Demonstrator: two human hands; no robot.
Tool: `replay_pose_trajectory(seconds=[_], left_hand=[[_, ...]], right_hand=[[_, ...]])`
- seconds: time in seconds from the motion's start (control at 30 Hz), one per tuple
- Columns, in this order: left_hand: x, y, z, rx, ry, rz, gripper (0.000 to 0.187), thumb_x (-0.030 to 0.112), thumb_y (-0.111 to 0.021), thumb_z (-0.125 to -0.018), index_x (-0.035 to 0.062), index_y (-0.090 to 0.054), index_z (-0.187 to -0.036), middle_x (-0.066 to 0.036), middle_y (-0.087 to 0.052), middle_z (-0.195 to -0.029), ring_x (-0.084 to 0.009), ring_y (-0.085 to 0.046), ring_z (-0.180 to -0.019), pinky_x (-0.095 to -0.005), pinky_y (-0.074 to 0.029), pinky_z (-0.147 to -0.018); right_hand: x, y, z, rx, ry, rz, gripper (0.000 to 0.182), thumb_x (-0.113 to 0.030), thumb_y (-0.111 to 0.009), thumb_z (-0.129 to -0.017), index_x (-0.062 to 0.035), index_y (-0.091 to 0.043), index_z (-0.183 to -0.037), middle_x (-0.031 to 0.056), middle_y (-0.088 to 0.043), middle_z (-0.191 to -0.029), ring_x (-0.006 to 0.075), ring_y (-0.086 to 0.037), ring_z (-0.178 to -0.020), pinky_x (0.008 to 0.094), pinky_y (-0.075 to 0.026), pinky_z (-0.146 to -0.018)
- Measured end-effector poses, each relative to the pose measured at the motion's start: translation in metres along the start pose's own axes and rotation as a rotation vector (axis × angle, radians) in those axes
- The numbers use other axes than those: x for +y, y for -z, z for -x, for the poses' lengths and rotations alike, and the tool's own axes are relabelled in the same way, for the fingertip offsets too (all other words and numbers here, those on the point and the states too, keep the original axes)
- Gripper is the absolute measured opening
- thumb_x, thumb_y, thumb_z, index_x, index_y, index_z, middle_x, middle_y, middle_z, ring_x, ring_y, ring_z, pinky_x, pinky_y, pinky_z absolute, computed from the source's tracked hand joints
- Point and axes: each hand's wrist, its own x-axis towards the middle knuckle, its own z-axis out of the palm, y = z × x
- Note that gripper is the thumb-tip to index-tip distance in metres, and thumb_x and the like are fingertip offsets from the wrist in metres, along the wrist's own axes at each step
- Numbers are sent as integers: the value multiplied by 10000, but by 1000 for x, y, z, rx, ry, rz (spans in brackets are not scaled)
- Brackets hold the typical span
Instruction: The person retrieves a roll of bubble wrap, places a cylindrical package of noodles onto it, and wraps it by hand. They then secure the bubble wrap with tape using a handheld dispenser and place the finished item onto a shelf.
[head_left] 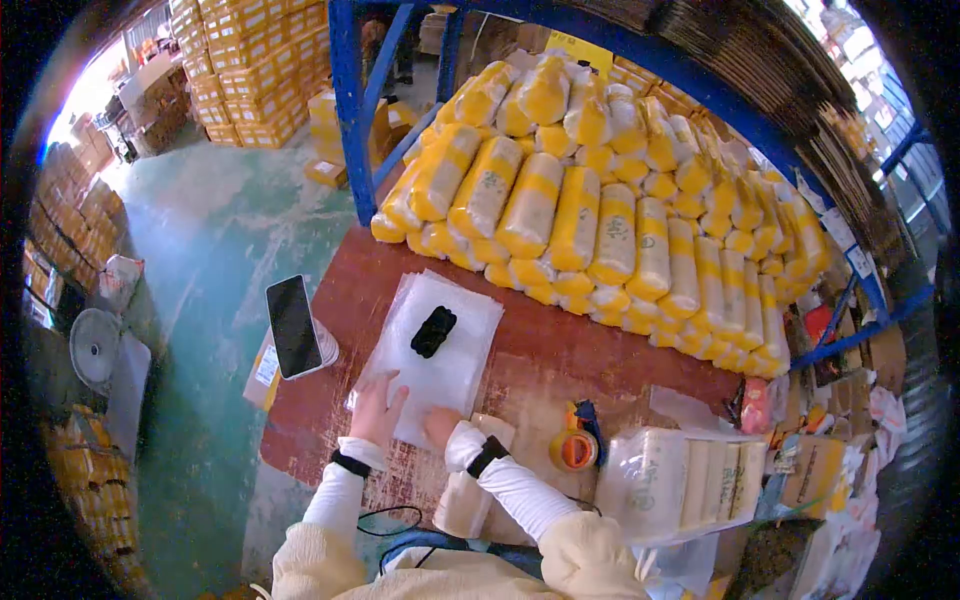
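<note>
A stack of thin white translucent sheets (462, 335) lies on the red-brown table (340, 275). On the sheets rests a small black object (434, 332). My left hand (377, 408) lies with its fingers apart at the lower left edge of the sheets, below the black object. My right hand (440, 425) is at their lower right edge, its fingers bent and hard to make out. Beside my right wrist is a pale wrapped bundle (466, 503). A dark-screened phone (295, 328) stands at the left table edge.
Yellow-and-white wrapped rolls (535, 205) are piled along the back. To the right are a tape dispenser (574, 449) and a plastic-wrapped pack of pale bundles (685, 482). A blue metal frame (348, 110) rises behind the table. A fan (95, 350) stands left.
</note>
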Motion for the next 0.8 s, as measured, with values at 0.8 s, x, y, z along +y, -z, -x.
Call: replay_pose_trajectory(seconds=[0.8], left_hand=[[-85, -41, 17, 69, 213, 80, 150, 131, -622, -773, 5, -543, -798, -108, -566, -642, -188, -553, -547, -326, -439, -522]], right_hand=[[63, 4, -74, 381, -517, -138, 407, -149, -590, -754, -144, -491, -1148, 242, -265, -1330, 485, -368, -1106, 480, -329, -957]])
